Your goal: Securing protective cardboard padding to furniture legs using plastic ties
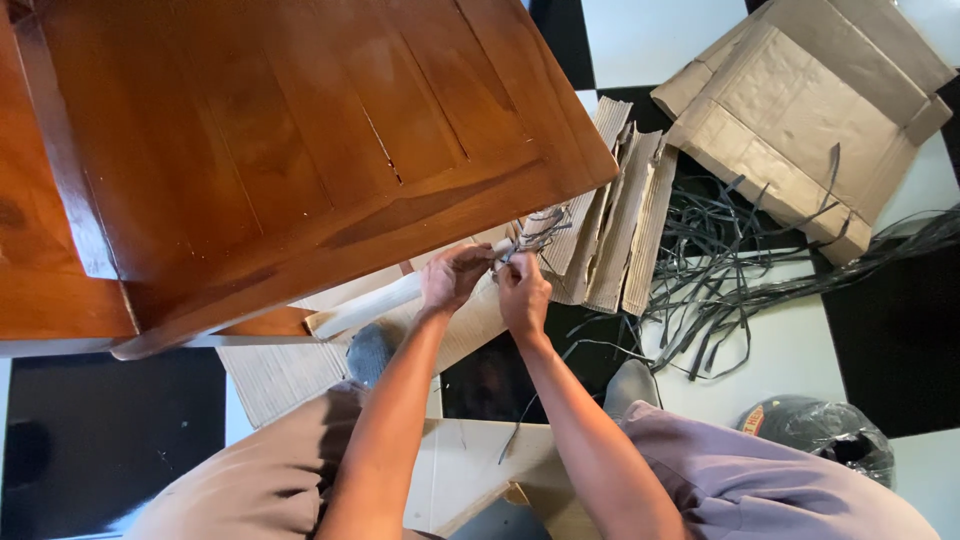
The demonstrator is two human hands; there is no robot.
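Observation:
My left hand [452, 275] grips the end of a pale, paper-wrapped furniture leg [365, 305] that sticks out from under a large brown wooden piece [270, 140]. My right hand [522, 292] is right beside it, fingers pinched on thin grey strapping [535, 232] at the tip of the leg. Both hands touch at the leg's end. Corrugated cardboard sheets [610, 230] lean just behind my hands.
A flattened cardboard box [810, 110] lies at the upper right. A tangle of grey plastic straps [720, 270] spreads over the black and white tiled floor [790, 350]. A dark plastic-wrapped bundle [820, 425] sits at the lower right. My knees fill the bottom.

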